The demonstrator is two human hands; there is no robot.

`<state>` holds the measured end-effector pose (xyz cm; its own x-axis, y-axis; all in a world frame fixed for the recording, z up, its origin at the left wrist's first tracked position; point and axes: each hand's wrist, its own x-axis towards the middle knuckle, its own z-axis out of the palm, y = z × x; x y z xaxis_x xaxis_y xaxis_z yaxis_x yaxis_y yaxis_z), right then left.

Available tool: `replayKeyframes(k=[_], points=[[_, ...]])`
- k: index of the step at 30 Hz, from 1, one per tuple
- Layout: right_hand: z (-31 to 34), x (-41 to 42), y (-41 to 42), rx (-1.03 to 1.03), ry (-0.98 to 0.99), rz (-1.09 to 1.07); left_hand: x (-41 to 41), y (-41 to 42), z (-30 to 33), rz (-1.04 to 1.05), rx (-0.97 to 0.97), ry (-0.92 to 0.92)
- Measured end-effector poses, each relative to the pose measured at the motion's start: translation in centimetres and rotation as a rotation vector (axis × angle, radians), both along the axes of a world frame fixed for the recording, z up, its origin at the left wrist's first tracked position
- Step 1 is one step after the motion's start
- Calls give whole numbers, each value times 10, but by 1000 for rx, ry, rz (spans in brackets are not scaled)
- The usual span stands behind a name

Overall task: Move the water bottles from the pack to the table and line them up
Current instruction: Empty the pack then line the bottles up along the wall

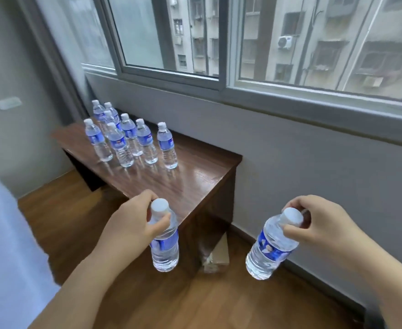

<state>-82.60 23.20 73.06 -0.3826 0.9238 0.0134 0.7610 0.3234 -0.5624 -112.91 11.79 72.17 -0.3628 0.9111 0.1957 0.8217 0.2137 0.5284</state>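
Observation:
My left hand (133, 222) grips the neck of a clear water bottle (165, 248) with a blue label and white cap, held upright in the air in front of the near end of the brown wooden table (195, 184). To its right, my right hand (318, 224) pinches the cap and neck of a second such bottle (270, 248), which hangs tilted over the floor beside the wall. Several more bottles (128, 138) stand in rows at the table's far left end. The pack is not in view.
The table stands against a grey wall under a wide window (242, 43). A small cardboard box (216, 255) lies on the wooden floor by the table's near end. A white bed edge (3, 245) fills the left side.

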Motion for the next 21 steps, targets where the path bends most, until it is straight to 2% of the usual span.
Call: replayKeyframes(k=[12, 21], points=[[17, -203, 131, 134, 71, 330, -146, 72, 5, 320, 84, -33], [8, -327, 186, 116, 88, 376, -246, 137, -4, 343, 31, -52]])
